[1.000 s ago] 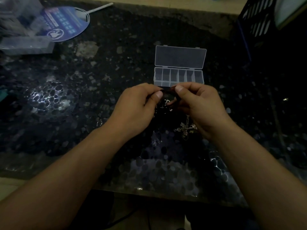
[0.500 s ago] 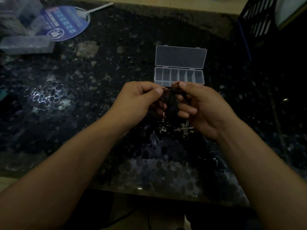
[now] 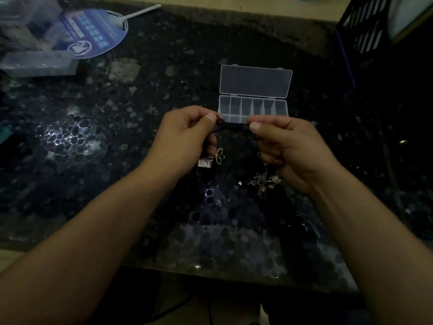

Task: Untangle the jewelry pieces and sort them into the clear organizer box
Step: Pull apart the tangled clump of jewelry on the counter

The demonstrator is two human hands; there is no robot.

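**Over the dark table: cord pinched at both ends**

Above the table (image 3: 117, 113), a black cord (image 3: 230, 128) is held taut between two hands. The left hand (image 3: 185, 137) is curled, thumb pressed against forefinger, with one end of the cord pinched at the thumb tip. The right hand (image 3: 290, 148) is likewise curled, and the other end is pinched under its thumb. No finger is seen straight; the lower fingers of both hands are folded into the palms.

Two charms are seen hanging below the left hand: a square one (image 3: 205, 163) and a flower outline (image 3: 220, 156). A tangle (image 3: 263, 181) of silvery pieces lies just below the right hand, touching or nearly touching the heel of it; which cannot be told. Single pieces within it cannot be made out in the dim light.

The box (image 3: 254, 99) stands open just beyond the hands, lid laid back, its near edge partly covered by the fingertips. Nothing can be made out in its compartments.

At far left a blue fan (image 3: 93, 34) and blurred clear containers (image 3: 37, 63) are noted. A dark crate (image 3: 365, 31) is cut off at upper right.
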